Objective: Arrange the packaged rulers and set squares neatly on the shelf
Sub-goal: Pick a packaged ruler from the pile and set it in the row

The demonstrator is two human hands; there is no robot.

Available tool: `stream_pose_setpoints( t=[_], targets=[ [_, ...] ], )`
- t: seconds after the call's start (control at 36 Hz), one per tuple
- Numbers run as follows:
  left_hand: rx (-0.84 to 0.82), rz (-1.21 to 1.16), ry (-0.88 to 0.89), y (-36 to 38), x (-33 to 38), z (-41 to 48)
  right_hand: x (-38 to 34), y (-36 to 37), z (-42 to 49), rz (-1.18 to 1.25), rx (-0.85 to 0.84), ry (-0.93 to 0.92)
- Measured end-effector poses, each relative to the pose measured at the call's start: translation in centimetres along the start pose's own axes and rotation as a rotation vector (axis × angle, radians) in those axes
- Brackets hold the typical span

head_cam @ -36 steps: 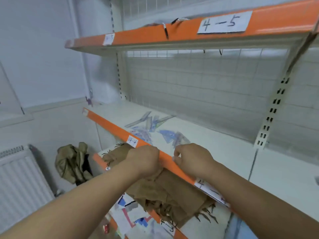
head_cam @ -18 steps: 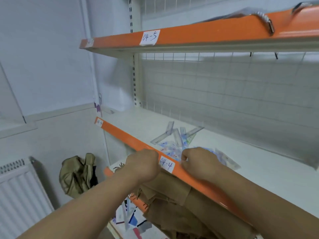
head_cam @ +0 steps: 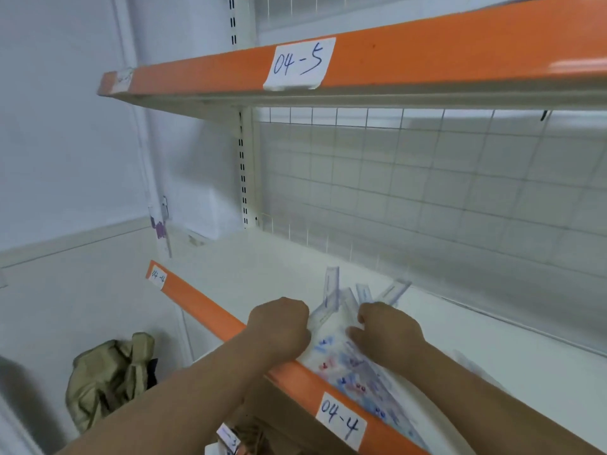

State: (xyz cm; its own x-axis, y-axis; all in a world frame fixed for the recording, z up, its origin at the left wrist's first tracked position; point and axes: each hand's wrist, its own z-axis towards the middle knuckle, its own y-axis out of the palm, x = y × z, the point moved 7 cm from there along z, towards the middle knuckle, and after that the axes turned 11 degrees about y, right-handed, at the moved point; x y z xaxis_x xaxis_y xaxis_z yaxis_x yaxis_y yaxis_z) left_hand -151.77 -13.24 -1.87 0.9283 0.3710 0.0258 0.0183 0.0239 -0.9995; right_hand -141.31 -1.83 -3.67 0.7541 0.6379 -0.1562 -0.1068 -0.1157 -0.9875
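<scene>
The packaged rulers and set squares [head_cam: 348, 369] lie in a loose, overlapping pile at the lower centre of the frame, on the white shelf [head_cam: 249, 277] just behind its orange lip [head_cam: 203, 310]. A few clear pieces fan upward from the pile. The left hand [head_cam: 279, 326] is curled round the pile's left edge. The right hand [head_cam: 391, 333] is curled over its right side, with thumb and fingers pinching the packets. The fingertips themselves are hidden.

Slippage is judged the chief risk. The film wrappers look slick, so if the pile is squeezed or lifted as one, packets could be shed over the lip onto the brown material [head_cam: 295, 421] seen below at the bottom centre. The fanned pieces could be bent or left skewed if the stack is squared too quickly. Packets under the right forearm, towards the lower right, could be swept off unnoticed.

The shelf is backed by a wire grid [head_cam: 427, 192] at the right. The top of the frame is crossed by an upper shelf [head_cam: 427, 60] labelled 04-5. A 04-4 label [head_cam: 341, 418] is stuck to the lip, and an olive bag [head_cam: 108, 372] sits at the lower left. Only the raised lip is judged to stand in the way of sliding packets forward.
</scene>
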Motion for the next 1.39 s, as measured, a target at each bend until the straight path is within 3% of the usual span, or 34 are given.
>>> stream_pose_setpoints(
  t=[0.44,0.69,0.86,1.03,1.39],
  targets=[
    [-0.039,0.009,0.289,1.1,-1.8,8.5,1.5,0.2,2.7,0.024,-0.076,0.380],
    [-0.040,-0.037,0.316,1.8,-0.7,10.8,3.3,0.1,1.0,0.053,-0.073,0.533],
    [-0.007,-0.094,0.419,2.0,1.1,11.9,3.9,-0.9,-1.0,-0.010,-0.041,0.482],
    [-0.181,-0.201,0.659,2.9,3.4,11.6,4.2,-1.7,-2.2,-0.059,0.018,0.416],
    [0.079,-0.054,0.735,0.3,3.7,10.0,2.6,-2.2,-2.7,-0.132,0.131,0.285]
  ],
)
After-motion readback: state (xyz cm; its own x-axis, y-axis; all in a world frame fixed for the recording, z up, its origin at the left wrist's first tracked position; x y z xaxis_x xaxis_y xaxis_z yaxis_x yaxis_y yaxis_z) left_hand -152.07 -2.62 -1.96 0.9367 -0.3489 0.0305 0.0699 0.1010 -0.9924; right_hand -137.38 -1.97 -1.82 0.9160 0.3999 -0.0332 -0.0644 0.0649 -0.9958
